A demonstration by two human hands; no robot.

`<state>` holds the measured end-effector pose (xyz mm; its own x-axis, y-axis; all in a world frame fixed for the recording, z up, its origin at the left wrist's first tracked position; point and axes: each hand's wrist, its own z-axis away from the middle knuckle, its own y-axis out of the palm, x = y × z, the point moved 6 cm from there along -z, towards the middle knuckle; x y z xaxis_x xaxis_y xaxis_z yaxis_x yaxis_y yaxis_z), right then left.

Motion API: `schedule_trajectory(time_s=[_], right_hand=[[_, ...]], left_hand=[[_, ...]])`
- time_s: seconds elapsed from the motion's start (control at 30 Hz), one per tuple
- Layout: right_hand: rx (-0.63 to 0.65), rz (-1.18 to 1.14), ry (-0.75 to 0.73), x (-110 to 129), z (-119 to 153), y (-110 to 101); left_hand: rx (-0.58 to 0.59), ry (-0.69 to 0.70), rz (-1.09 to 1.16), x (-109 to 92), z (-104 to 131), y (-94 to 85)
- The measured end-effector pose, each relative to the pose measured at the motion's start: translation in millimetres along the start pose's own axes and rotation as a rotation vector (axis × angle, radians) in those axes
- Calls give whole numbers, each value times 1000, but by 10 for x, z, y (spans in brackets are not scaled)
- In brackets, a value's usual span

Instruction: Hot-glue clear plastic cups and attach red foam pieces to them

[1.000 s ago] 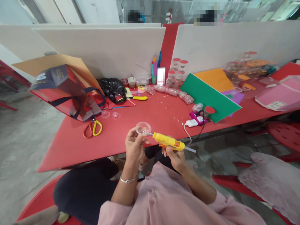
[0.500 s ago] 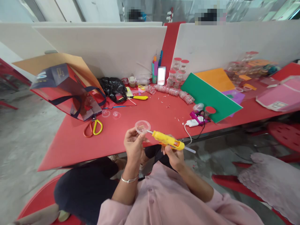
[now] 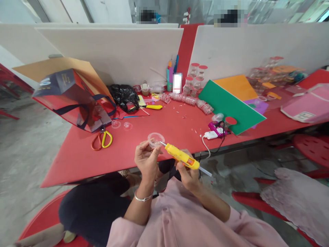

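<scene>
Pinched between the fingers of my left hand (image 3: 147, 159) is a small clear plastic cup (image 3: 156, 138), its round rim tilted up above the table's front edge. My right hand (image 3: 188, 175) is closed around a yellow glue gun (image 3: 182, 156). The gun's metal nozzle (image 3: 163, 144) points left and reaches the right side of the cup; whether it touches is too small to tell. A translucent glue stick (image 3: 205, 171) sticks out of the gun's back end. Two clear plastic pieces (image 3: 116, 124) lie on the red table (image 3: 84, 157) to the left.
Scissors (image 3: 106, 138) lie at the left beside a red paper bag (image 3: 74, 103). Behind are a black plastic bag (image 3: 123, 96), a yellow cutter (image 3: 154, 107) and stacked clear cups (image 3: 187, 99). A green board (image 3: 231, 106) and a purple power strip (image 3: 218, 130) with cables are at right.
The glue gun has tilted more steeply, its back end lower and slightly left, its nozzle higher over the cup. My right hand has moved a little left and down with it.
</scene>
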<state>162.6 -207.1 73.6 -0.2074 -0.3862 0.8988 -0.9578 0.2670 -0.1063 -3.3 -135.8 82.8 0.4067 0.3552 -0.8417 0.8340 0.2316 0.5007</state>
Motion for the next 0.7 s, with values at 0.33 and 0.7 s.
schedule_trajectory(time_s=[0.33, 0.7], right_hand=[[15, 23, -29, 65, -13, 23], [31, 13, 39, -19, 54, 47]], left_hand=[[19, 155, -56, -8, 4, -10], [17, 283, -141, -74, -9, -32]])
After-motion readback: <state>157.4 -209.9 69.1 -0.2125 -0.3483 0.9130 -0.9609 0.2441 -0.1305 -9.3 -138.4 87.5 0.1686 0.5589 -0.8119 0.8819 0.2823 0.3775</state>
